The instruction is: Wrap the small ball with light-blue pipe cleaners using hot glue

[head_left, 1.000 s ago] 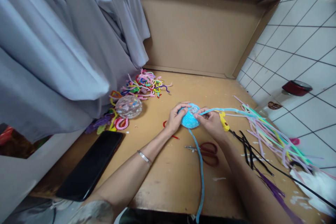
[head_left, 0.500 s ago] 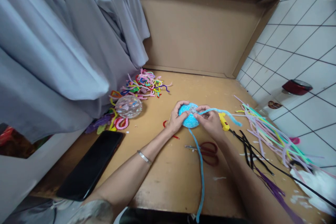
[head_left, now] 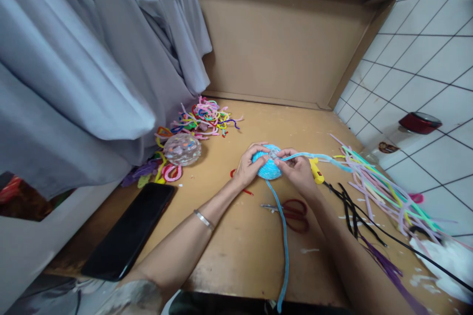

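Observation:
A ball wrapped in light-blue pipe cleaner [head_left: 269, 171] is held between both hands above the table, with a greyish clear patch showing near its top. My left hand [head_left: 251, 165] curls round its left side, thumb pressed on the front. At the ball's right side, my right hand [head_left: 295, 167] pinches a blue pipe cleaner [head_left: 314, 155] whose free end stretches right. Another blue strand [head_left: 285, 246] hangs from the ball's underside to the table's front edge. Red-handled scissors [head_left: 295, 214] lie beneath, partly crossed by that strand. A yellow glue gun [head_left: 317, 171] is just beyond my right hand.
Left are a black phone [head_left: 129, 231], a clear ball with coloured specks [head_left: 182, 149] and a heap of pipe cleaner pieces [head_left: 207, 115]. Right are long pipe cleaners [head_left: 384, 182], black strips [head_left: 349, 211] and a red-lidded jar [head_left: 419, 123]. A cardboard panel [head_left: 284, 44] stands behind.
The free end of the pinched blue pipe cleaner has swung up and further right, towards the long pipe cleaners. Both hands keep nearly the same hold on the ball.

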### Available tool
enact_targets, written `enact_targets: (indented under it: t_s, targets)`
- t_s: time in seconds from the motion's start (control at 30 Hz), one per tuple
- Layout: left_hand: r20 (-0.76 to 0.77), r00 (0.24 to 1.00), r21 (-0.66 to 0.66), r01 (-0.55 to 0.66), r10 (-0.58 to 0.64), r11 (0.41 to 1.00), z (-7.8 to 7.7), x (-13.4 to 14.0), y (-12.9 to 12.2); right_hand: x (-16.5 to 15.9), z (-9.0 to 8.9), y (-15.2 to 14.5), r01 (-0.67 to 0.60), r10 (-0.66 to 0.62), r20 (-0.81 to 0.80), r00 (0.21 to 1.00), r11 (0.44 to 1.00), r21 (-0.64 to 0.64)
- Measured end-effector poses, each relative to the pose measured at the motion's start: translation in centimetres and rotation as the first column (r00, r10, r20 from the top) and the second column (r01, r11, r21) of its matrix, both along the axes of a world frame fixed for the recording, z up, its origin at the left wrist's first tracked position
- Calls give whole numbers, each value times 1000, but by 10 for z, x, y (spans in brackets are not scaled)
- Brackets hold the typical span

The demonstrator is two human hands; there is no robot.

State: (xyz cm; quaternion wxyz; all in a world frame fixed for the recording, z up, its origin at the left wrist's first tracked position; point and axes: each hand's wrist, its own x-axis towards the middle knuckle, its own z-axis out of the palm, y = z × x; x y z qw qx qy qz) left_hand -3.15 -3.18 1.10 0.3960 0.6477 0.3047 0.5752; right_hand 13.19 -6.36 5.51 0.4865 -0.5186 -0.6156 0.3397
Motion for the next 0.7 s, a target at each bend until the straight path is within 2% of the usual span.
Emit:
enact_targets:
  t_s: [0.1, 0.23, 0.47, 0.53, 0.7]
  targets:
    - [-38, 999, 52, 30, -28, 998, -1, -3, 1, 1, 1, 0, -11, 10, -34, 999, 1000, -21]
    - [-178, 984, 128, 28, -5, 991, 0, -6, 0, 4, -1, 3, -2, -2, -78, 997, 999, -46]
    - [-428, 869, 279, -136, 250, 951, 1, -3, -2, 10, -2, 6, 4, -12, -132, 991, 998, -64]
    - [-428, 871, 284, -123, 241, 951, 0, -2, -2, 13, 0, 6, -23, 15, -121, 993, 997, -67]
    - [-317, 938, 244, -62, 140, 968, -4, 5, -1, 17, 3, 5, -105, 104, -49, 993, 994, -15]
